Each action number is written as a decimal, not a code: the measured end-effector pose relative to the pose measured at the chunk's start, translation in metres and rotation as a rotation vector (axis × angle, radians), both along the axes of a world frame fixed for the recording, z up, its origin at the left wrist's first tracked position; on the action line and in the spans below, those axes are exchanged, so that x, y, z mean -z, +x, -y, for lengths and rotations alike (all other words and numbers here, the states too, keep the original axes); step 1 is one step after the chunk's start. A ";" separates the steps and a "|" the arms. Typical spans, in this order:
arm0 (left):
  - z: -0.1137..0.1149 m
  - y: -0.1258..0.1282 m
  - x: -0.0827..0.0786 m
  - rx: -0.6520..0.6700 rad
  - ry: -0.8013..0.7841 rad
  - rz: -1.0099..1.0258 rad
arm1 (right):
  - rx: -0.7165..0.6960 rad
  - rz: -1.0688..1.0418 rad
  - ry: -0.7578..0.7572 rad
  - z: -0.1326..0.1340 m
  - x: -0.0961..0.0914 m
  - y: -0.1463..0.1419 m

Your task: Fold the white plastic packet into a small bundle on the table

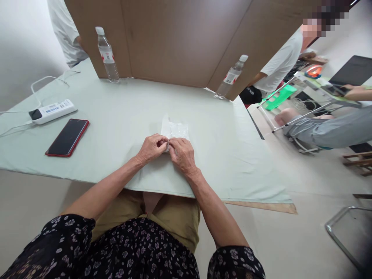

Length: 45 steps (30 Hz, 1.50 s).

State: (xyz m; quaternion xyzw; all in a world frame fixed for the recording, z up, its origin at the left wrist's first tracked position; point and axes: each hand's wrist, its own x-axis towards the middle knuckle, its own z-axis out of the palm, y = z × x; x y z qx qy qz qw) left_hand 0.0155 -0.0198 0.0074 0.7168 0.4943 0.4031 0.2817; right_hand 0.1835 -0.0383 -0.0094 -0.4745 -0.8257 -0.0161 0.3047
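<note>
A small piece of crinkled, see-through plastic wrap [179, 130] lies on the table in front of me, with a whiter strip along its left side. Its texture looks like bubble wrap, though the detail is too fine to be sure. My left hand [153, 148] pinches its near edge between thumb and forefinger. Right beside it, my right hand [182, 154] is closed on the same edge, the fingertips of both hands almost touching. Whatever lies under the fingers is hidden.
A cardboard screen [174, 46] stands at the back, with water bottles [108, 58] [232, 75] before it. To the left lie a phone [67, 137] and a white power strip [54, 111] with cables. Other people sit beyond the screen and at a folding table [322, 87] on the right.
</note>
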 end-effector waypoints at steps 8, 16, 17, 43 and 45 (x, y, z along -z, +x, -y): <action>0.000 0.002 -0.019 0.006 -0.218 -0.047 | 0.000 -0.078 0.047 0.000 0.003 0.001; -0.003 -0.001 -0.022 0.084 -0.189 -0.098 | -0.006 -0.115 -0.010 0.001 0.003 0.000; -0.003 -0.001 -0.021 0.091 -0.167 -0.124 | -0.007 -0.122 -0.008 0.002 0.003 0.000; -0.002 0.000 0.020 0.019 0.308 -0.178 | -0.042 -0.167 -0.035 0.000 0.001 0.003; 0.000 0.001 0.022 -0.034 0.362 -0.215 | -0.051 -0.183 -0.025 -0.001 0.001 0.004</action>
